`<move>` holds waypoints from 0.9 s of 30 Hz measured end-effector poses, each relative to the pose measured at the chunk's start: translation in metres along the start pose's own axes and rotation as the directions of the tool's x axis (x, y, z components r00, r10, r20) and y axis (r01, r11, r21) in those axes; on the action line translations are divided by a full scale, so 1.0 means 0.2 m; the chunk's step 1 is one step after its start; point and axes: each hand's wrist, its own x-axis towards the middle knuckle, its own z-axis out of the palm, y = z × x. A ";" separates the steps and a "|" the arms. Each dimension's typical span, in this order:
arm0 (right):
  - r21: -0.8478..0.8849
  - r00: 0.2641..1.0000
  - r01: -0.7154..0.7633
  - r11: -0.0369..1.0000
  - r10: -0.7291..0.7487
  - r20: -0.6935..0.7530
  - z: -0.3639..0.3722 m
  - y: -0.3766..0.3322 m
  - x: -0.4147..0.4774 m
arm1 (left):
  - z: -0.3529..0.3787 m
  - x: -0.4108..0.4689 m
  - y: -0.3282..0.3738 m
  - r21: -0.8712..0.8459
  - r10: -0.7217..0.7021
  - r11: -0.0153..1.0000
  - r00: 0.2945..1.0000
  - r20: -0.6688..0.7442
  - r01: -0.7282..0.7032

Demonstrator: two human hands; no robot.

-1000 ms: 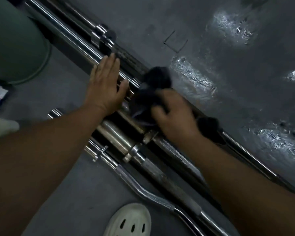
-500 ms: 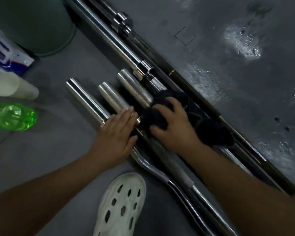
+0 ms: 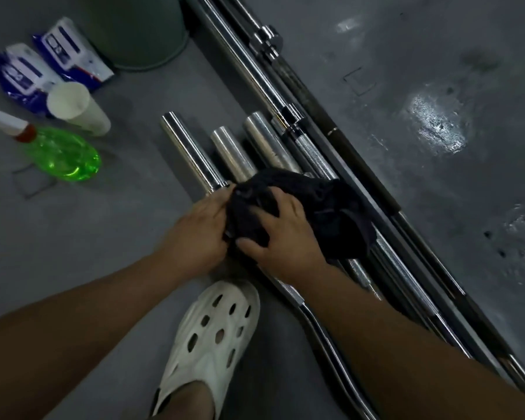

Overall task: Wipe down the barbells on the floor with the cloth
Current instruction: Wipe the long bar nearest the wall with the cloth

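Grey, wet-patched floor [image 3: 437, 192]; right fingers [image 3: 285, 201] curled round black cloth [image 3: 315, 201], left fingers [image 3: 215, 203] flat on barbells [image 3: 234, 153].

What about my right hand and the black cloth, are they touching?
Touching. The head view shows the right hand on top of the black cloth, fingers spread and dug into the fabric, pressing it onto the barbells.

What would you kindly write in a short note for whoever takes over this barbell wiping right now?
Right hand: grips the black cloth, pressed onto the barbells near their chrome ends.
Left hand: rests flat on the bars beside the cloth.
Barbells lie side by side on the floor; green spray bottle to their left.
Done: cannot tell which bars are clean.
Left: wipe along every bar.
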 end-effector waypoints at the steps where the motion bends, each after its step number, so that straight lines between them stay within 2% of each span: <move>1: -0.119 1.000 -0.007 0.993 0.010 0.025 0.03 0.04 -0.03 | -0.01 -0.04 -0.02 0.038 0.001 0.999 1.000 0.008 -0.001; 3: -0.195 0.998 -0.022 0.981 0.034 0.061 0.03 0.18 -0.15 | -0.03 -0.11 -0.06 0.082 0.024 0.996 1.000 0.018 -0.025; 7: -0.184 0.987 0.018 0.983 0.012 0.159 -0.14 0.32 -0.48 | 0.00 -0.09 -0.03 0.106 0.052 0.993 0.997 0.050 -0.057; 8: -0.139 0.990 -0.014 0.990 0.033 0.135 -0.20 0.31 -0.51 | 0.02 -0.07 0.00 0.123 0.074 0.989 0.995 0.065 -0.082; 10: 0.057 0.993 -0.094 0.994 0.098 -0.068 -0.30 0.25 -0.43 | 0.05 0.00 0.05 0.172 0.097 0.979 0.992 0.080 -0.110; 12: 0.262 0.935 -0.131 0.956 0.207 -0.287 -0.38 0.21 -0.21 | 0.04 0.05 0.08 0.215 0.088 0.972 0.995 0.048 -0.096; 13: 0.327 0.904 -0.153 0.932 0.266 -0.336 -0.39 0.20 -0.07 | 0.02 0.08 0.09 0.224 0.072 0.972 0.997 0.022 -0.075; 15: 0.345 0.879 -0.257 0.902 0.367 -0.305 -0.30 0.21 0.17 | -0.03 0.11 0.07 0.223 0.019 0.975 0.999 -0.043 -0.009; 17: 0.193 0.872 -0.366 0.911 0.408 -0.272 -0.13 0.15 0.26 | -0.08 0.14 0.03 0.192 -0.064 0.978 0.994 -0.088 0.080; 18: 0.095 0.880 -0.359 0.929 0.370 -0.298 -0.06 0.10 0.25 | -0.09 0.15 0.00 0.153 -0.117 0.979 0.988 -0.097 0.131; 20: -0.026 0.942 -0.215 0.976 0.201 -0.269 -0.03 -0.02 0.18 | -0.09 0.14 -0.08 0.060 -0.181 0.980 0.978 -0.106 0.188; 22: 0.044 0.994 0.012 0.999 -0.007 -0.110 -0.07 -0.10 0.07 | -0.06 0.11 -0.15 -0.026 -0.153 0.988 0.985 -0.080 0.151; 23: 0.109 0.997 0.066 0.992 -0.060 -0.055 -0.13 -0.11 0.04 | -0.04 0.10 -0.17 -0.050 -0.129 0.991 0.989 -0.068 0.126; 24: 0.152 0.992 0.087 0.985 -0.071 -0.106 -0.19 -0.10 0.07 | -0.03 0.09 -0.17 -0.061 -0.128 0.990 0.989 -0.076 0.123; 25: 0.190 0.976 0.070 0.979 -0.028 -0.216 -0.24 -0.07 0.15 | -0.03 0.09 -0.18 -0.074 -0.141 0.988 0.986 -0.089 0.135; 27: 0.231 0.903 -0.052 0.972 0.145 -0.404 -0.35 0.00 0.40 | -0.04 0.10 -0.17 -0.083 -0.136 0.988 0.986 -0.098 0.129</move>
